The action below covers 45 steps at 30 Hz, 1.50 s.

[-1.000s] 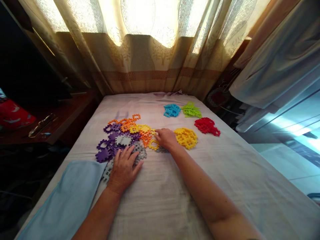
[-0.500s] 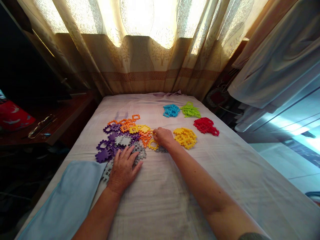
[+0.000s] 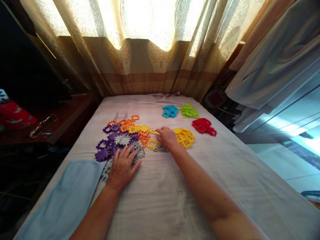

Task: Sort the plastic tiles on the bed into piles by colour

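Observation:
My right hand [image 3: 167, 137] pinches a small yellow interlocking building piece [image 3: 154, 132] at the right edge of the mixed pile. Just beyond my knuckles to the right lies a heap of yellow pieces [image 3: 185, 138]. A yellow ring-shaped piece [image 3: 152, 144] and some grey pieces rest below my fingertips. My left hand [image 3: 123, 166] lies flat, fingers spread, over grey lattice pieces [image 3: 138, 151] and partly hides them. Beside it are purple pieces [image 3: 102, 154], a light grey square piece [image 3: 122, 140] and orange pieces [image 3: 127, 126].
Separate heaps of blue [image 3: 170, 111], lime green [image 3: 189, 110] and red pieces [image 3: 203, 126] sit toward the far right of the sheet-covered surface [image 3: 160, 200]. A folded light blue cloth [image 3: 65, 196] lies at the left. Curtains [image 3: 140, 66] hang behind the far edge.
My right hand has shifted slightly right, with the yellow piece now showing between its fingertips. My left hand stays spread on the grey pieces. The view has tilted a little.

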Tool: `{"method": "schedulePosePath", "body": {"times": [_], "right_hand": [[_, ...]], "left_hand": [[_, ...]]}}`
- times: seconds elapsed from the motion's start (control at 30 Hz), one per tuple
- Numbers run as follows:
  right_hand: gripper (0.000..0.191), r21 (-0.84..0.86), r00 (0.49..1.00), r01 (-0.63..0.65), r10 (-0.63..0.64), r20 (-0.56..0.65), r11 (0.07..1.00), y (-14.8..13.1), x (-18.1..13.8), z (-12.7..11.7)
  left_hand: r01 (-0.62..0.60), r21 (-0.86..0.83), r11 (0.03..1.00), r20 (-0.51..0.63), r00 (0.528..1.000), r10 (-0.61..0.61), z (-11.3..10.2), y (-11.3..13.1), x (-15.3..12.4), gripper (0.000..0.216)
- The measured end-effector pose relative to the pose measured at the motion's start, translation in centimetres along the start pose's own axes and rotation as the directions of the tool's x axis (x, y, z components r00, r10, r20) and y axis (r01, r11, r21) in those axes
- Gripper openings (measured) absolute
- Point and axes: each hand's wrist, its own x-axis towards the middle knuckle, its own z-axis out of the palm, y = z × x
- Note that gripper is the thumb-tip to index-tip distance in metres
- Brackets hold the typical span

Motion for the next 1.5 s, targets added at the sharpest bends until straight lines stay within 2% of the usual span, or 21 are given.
{"method": "schedulePosePath", "body": {"times": [0.13, 0.27, 0.43, 0.57, 0.73, 0.9, 1.03, 1.17, 1.33, 1.5], "right_hand": [[0.035, -0.054, 0.994, 0.013, -0.007, 0.106, 0.998, -1.2, 1.5, -0.3], [0.035, -0.065, 0.996, -0.008, 0.014, 0.093, 0.998, -1.0, 1.4, -0.9], [0.032, -0.058, 0.99, -0.139, 0.137, -0.046, 0.989, 2.1, -1.4, -2.3], [0.031, 0.018, 0.939, -0.315, 0.314, -0.139, 0.949, 5.5, -3.9, -2.4], [0.03, 0.065, 0.894, -0.412, 0.417, -0.165, 0.909, 8.1, -5.1, -1.6], [0.028, 0.066, 0.884, -0.437, 0.442, -0.154, 0.897, 8.5, -5.2, -1.6], [0.028, 0.069, 0.893, -0.401, 0.406, -0.193, 0.914, 7.4, -4.9, -2.1], [0.029, 0.105, 0.947, -0.235, 0.252, -0.199, 0.966, 4.2, -3.2, -1.9], [0.033, 0.148, 0.989, -0.022, 0.043, -0.14, 0.989, -1.1, 1.0, -0.6], [0.049, 0.091, 0.999, 0.031, -0.027, -0.035, 0.995, -4.2, 4.3, 0.2]], "left_hand": [[0.004, -0.002, 1.0, -0.001, 1.0, -0.004, -0.1, 0.0, 0.0, 0.038], [0.005, -0.008, 1.0, -0.003, 1.0, -0.005, -0.1, 0.0, 0.0, 0.038], [-0.004, -0.002, 1.0, 0.005, 1.0, 0.004, 0.1, -0.1, 0.0, 0.038], [0.004, -0.005, 1.0, 0.0, 1.0, -0.004, 0.1, 0.0, 0.0, 0.038], [0.001, 0.004, 1.0, -0.014, 1.0, -0.001, 0.1, 0.0, -0.1, 0.038], [0.002, -0.006, 1.0, -0.007, 1.0, -0.002, 0.0, 0.0, -0.1, 0.038], [0.013, -0.023, 1.0, -0.008, 1.0, -0.013, 0.0, 0.1, -0.1, 0.038], [0.023, -0.037, 0.999, -0.007, 1.0, -0.024, 0.0, 0.1, -0.1, 0.038], [0.019, -0.037, 0.999, 0.008, 1.0, -0.019, -0.1, 0.1, -0.1, 0.038], [0.029, -0.05, 0.998, 0.032, 0.999, -0.028, -0.3, 0.2, -0.1, 0.039]]}}
